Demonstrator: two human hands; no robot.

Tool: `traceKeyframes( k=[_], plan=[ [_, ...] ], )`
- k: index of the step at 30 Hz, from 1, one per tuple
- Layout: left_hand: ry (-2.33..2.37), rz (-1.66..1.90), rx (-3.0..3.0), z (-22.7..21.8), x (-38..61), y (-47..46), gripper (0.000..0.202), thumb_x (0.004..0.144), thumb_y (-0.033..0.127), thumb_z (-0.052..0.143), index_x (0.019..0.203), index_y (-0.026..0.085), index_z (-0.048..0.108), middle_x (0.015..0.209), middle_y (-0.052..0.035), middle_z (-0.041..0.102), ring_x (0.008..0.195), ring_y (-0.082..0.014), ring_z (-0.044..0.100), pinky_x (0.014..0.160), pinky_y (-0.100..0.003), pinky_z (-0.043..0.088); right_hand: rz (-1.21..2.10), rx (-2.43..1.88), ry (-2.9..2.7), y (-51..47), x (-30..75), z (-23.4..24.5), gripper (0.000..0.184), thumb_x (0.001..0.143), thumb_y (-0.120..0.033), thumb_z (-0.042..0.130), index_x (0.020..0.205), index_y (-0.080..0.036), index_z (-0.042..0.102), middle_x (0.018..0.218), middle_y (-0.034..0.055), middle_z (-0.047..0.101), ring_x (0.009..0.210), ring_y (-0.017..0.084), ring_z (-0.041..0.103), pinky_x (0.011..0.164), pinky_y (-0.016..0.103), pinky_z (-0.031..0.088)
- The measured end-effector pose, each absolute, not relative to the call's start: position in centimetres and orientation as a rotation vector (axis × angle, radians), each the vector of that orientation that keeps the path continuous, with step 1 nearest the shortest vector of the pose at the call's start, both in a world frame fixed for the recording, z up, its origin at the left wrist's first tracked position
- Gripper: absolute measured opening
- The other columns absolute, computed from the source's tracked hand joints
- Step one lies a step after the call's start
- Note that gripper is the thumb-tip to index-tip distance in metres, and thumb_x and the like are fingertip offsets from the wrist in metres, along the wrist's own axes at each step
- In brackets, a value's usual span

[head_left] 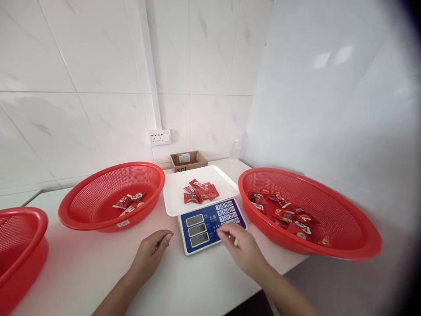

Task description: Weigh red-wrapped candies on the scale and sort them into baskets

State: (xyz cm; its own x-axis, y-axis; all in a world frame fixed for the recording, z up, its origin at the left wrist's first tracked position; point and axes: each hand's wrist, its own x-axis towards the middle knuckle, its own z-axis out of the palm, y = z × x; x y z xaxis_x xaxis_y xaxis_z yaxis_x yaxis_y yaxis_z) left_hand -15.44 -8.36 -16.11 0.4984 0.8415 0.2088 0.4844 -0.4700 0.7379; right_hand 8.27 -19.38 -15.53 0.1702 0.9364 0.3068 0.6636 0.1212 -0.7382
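A digital weighing scale (210, 245) with a blue panel, number keys and three small displays stands on the table in front of me. On its white pan (173, 197) lies a small pile of red candy packets (201, 192). My left hand (153, 250) is at the scale's left, fingers curled in and thumb against them, with nothing visible in it. Over the lower right corner of the panel is my right hand (243, 250), its fingers bent together and covering some keys. Whether it touches the panel I cannot tell. A small pale spot shows between its fingers.
A red mesh basket (348, 245) with many wrapped pieces stands close on the right. Another red basket (75, 219), holding several pieces, is at the left; a third basket (36, 259) is cut off by the frame. A cardboard box (189, 166) sits behind the scale, against the wall.
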Motion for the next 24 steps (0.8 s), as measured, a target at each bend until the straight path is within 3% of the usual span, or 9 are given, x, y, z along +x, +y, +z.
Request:
traceKeyframes(
  k=[3, 6, 11, 16, 24],
  plan=[
    [1.086, 0.751, 2.148, -16.0, -15.4, -8.5, 0.037, 0.085, 0.047, 0.037, 0.087, 0.02, 0.063, 0.069, -0.0002, 0.059, 0.064, -0.014, 0.056, 0.059, -0.022, 0.046, 0.151, -1.581, -1.579, -17.0, 9.5, -12.5, 0.022, 0.087, -0.034, 0.043, 0.09, -0.021, 0.06, 0.092, 0.0051, 0.065, 0.087, 0.018, 0.058, 0.076, 0.03, 0.045],
    [1.064, 0.745, 2.138, -15.9, -15.5, -8.6, 0.037, 0.086, 0.047, 0.036, 0.088, 0.02, 0.062, 0.073, -0.001, 0.06, 0.067, -0.0142, 0.056, 0.061, -0.022, 0.047, -0.055, -1.656, -1.64, -13.8, 10.7, -10.7, 0.03, 0.086, -0.035, 0.043, 0.107, -0.02, 0.058, 0.11, 0.0073, 0.061, 0.106, 0.021, 0.052, 0.091, 0.036, 0.039],
    [1.07, 0.755, 2.128, -16.1, -15.8, -8.5, 0.036, 0.087, 0.046, 0.036, 0.09, 0.021, 0.061, 0.074, -0.001, 0.06, 0.068, -0.0145, 0.056, 0.062, -0.023, 0.047, -0.081, -1.907, -1.773, -9.8, 11.0, -10.5, 0.041, 0.087, -0.041, 0.04, 0.119, -0.019, 0.055, 0.131, 0.0104, 0.047, 0.125, 0.027, 0.034, 0.098, 0.043, 0.032],
    [1.051, 0.74, 2.122, -16.3, -15.9, -8.4, 0.035, 0.088, 0.044, 0.035, 0.09, 0.02, 0.061, 0.078, -0.0014, 0.061, 0.069, -0.0139, 0.056, 0.063, -0.023, 0.046, -0.053, -1.929, -1.885, -9.3, 9.9, -10.3, 0.035, 0.087, -0.04, 0.041, 0.101, -0.02, 0.065, 0.128, 0.0092, 0.049, 0.125, 0.027, 0.033, 0.098, 0.043, 0.032],
    [1.008, 0.748, 2.171, -16.2, -15.8, -8.6, 0.031, 0.088, 0.04, 0.036, 0.087, 0.021, 0.06, 0.082, -0.0006, 0.064, 0.069, -0.0131, 0.056, 0.063, -0.021, 0.044, 0.146, -1.921, -1.76, -8.2, 10.8, -9.8, 0.036, 0.089, -0.043, 0.035, 0.096, -0.021, 0.062, 0.107, 0.0072, 0.062, 0.097, 0.021, 0.058, 0.081, 0.032, 0.042]
  ],
)
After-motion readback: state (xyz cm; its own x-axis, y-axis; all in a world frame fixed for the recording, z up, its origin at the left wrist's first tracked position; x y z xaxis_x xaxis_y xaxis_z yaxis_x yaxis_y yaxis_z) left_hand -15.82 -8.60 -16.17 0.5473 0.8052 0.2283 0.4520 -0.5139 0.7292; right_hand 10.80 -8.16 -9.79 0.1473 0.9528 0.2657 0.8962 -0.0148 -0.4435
